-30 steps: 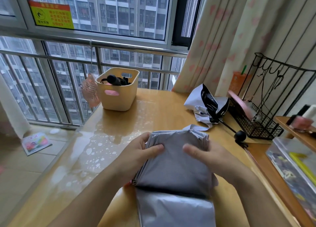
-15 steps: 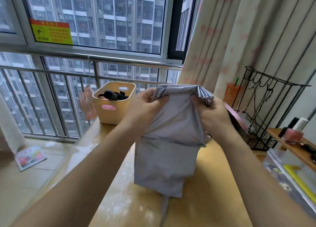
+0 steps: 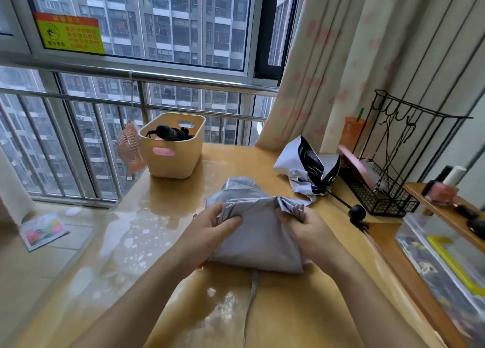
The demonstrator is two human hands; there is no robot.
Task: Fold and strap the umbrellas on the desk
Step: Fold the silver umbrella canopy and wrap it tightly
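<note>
This is a room in a high-rise home. A glossy wooden desk [image 3: 168,216] stands at a railed window [image 3: 183,77] facing tower blocks [image 3: 170,20]. A heart-patterned curtain [image 3: 328,59] hangs far right, above a storage basket [image 3: 173,159] and wire rack [image 3: 388,195].

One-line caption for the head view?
Left hand and right hand grip the grey umbrella at the desk; white umbrella lies loose beyond.

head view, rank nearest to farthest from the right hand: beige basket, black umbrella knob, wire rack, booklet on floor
From the right hand gripping the grey umbrella:
1. black umbrella knob, just right
2. wire rack, farther right
3. beige basket, far left, by window
4. booklet, on floor, leftmost
</note>
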